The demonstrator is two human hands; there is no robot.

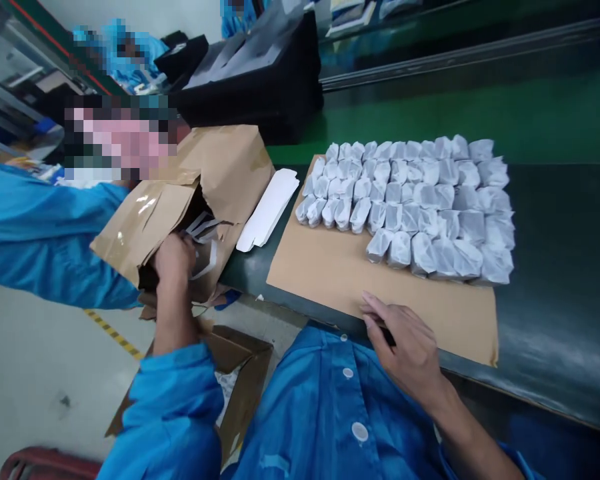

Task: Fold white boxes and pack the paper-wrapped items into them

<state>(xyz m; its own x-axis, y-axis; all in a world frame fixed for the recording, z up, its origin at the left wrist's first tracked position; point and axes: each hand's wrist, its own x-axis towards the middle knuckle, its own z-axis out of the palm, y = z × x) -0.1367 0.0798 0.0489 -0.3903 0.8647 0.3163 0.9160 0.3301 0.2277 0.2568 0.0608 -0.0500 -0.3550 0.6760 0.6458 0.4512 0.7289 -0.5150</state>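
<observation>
My left hand (174, 259) reaches into the opening of a brown cardboard box (237, 167), where white paper strips (205, 257) show. Its fingers are hidden inside, so whether they grip anything does not show. Above the front edge of a flat cardboard sheet (310, 260) is my right hand (405, 340), its fingers loosely bent, a gap between thumb and fingers, and nothing visible in them. Several small pieces wrapped in white paper (405, 193) lie in rows on that sheet. Between box and sheet rests a stack of flat white card pieces (267, 210).
A green worktable (560, 280) carries the sheet. Beside the box a co-worker's blue sleeve (50, 227) reaches in from the left. Black bins (275, 80) stand behind. Below the table edge, an open carton (245, 360) sits on the floor. Other people in blue work farther back.
</observation>
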